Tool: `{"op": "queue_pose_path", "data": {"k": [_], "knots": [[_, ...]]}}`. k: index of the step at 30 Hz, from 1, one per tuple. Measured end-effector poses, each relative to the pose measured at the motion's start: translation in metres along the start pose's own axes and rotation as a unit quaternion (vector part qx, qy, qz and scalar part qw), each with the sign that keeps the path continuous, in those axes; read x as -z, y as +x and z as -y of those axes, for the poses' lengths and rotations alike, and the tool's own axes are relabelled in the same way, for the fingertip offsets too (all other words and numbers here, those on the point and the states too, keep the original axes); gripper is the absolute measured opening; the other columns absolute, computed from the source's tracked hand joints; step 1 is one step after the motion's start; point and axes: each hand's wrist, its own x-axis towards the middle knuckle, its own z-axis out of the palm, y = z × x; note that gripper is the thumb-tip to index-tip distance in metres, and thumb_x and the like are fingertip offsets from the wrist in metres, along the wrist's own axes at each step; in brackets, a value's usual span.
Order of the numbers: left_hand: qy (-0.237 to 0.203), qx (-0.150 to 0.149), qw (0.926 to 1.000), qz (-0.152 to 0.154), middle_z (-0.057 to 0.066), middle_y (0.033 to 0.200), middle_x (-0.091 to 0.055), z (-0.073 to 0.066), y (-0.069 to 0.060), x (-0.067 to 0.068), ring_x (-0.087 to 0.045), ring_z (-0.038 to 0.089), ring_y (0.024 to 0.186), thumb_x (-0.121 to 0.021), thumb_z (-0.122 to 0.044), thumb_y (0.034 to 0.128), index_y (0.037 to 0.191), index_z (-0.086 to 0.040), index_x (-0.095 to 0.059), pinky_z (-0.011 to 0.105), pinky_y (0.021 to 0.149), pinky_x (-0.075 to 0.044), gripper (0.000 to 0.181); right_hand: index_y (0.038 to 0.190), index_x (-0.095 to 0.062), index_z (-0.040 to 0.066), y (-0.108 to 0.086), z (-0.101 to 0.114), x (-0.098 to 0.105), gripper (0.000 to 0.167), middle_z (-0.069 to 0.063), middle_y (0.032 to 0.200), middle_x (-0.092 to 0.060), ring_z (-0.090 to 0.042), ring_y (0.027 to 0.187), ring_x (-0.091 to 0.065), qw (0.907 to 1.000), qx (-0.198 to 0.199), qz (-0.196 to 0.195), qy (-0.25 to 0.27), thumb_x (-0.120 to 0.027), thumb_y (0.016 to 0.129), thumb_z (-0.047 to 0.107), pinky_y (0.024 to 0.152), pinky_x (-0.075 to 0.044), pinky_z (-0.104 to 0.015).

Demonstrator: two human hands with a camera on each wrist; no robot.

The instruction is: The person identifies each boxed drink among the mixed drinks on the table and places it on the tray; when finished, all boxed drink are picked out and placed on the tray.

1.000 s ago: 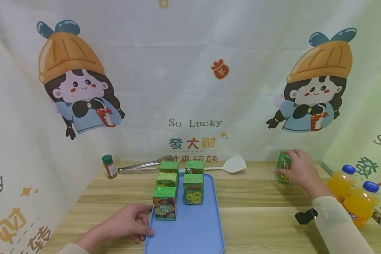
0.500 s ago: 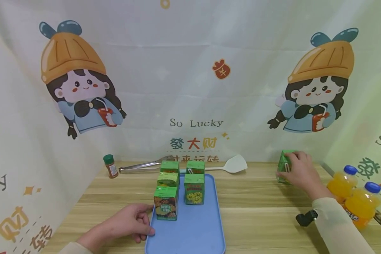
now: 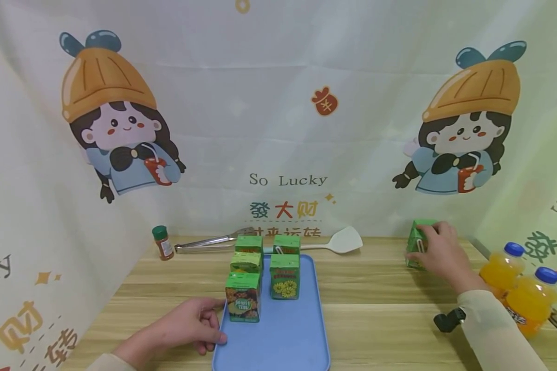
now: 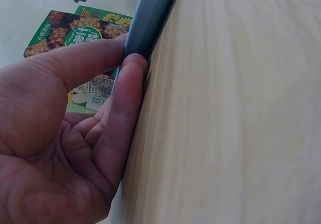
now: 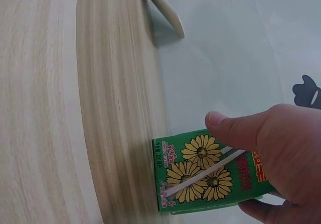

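Note:
My left hand [image 3: 185,330] pinches the left rim of a blue tray [image 3: 292,335] between thumb and fingers; the left wrist view shows the tray edge [image 4: 150,18] between them. Green drink cartons stand on the tray in two columns, among them a front-left carton [image 3: 243,299] and a chrysanthemum-print carton [image 3: 285,278]. At the back right of the table, my right hand [image 3: 443,255] holds another chrysanthemum drink carton [image 5: 200,171], thumb on one side and fingers on the other. A white straw lies across its face. The carton stands upright, its base at the tabletop.
Two orange-drink bottles [image 3: 531,299] with blue caps stand right of my right forearm. Behind the tray lie metal tongs [image 3: 213,240] and a white spatula [image 3: 345,240]. A green-capped spice jar [image 3: 163,243] stands at the back left. A printed cloth hangs behind the table.
The carton in my right hand has straightened slightly from a small tilt and shows more of its top. My left hand and the tray keep their places; the head view has shifted a little.

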Motion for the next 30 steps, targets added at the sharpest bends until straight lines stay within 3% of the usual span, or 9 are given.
{"op": "queue_pose_path", "data": {"k": [15,21,30], "knots": [[0.002,0.002,1.0000,0.000,0.012,0.089,-0.075,-0.001,0.000,0.000,-0.074,0.021,0.072,-0.088,-0.011,0.0963,0.159,0.027,-0.029,0.032,0.060,-0.065,0.094,0.155,-0.047,-0.010,0.003,-0.006,0.001,0.075,-0.038,0.137,-0.043,-0.055,0.115,-0.051,0.9991,-0.023,0.032,0.011,-0.088,0.098,0.018,0.098,-0.054,-0.075],[0.001,0.002,1.0000,0.002,0.012,0.089,-0.075,-0.001,0.001,0.000,-0.073,0.021,0.072,-0.087,-0.011,0.0965,0.159,0.027,-0.028,0.032,0.060,-0.065,0.094,0.157,-0.045,-0.010,0.004,-0.009,0.001,0.075,-0.040,0.146,-0.046,-0.057,0.120,-0.053,0.9968,-0.038,0.046,0.052,-0.086,0.099,0.014,0.105,-0.050,-0.079],[-0.003,0.000,1.0000,0.004,0.013,0.089,-0.075,0.000,0.000,0.000,-0.073,0.021,0.072,-0.087,-0.011,0.0971,0.159,0.027,-0.028,0.031,0.059,-0.064,0.094,0.149,-0.049,-0.014,0.003,-0.013,0.000,0.072,-0.040,0.139,-0.054,-0.055,0.114,-0.055,0.9923,-0.059,0.035,0.103,-0.088,0.097,0.015,0.102,-0.053,-0.076]]}}
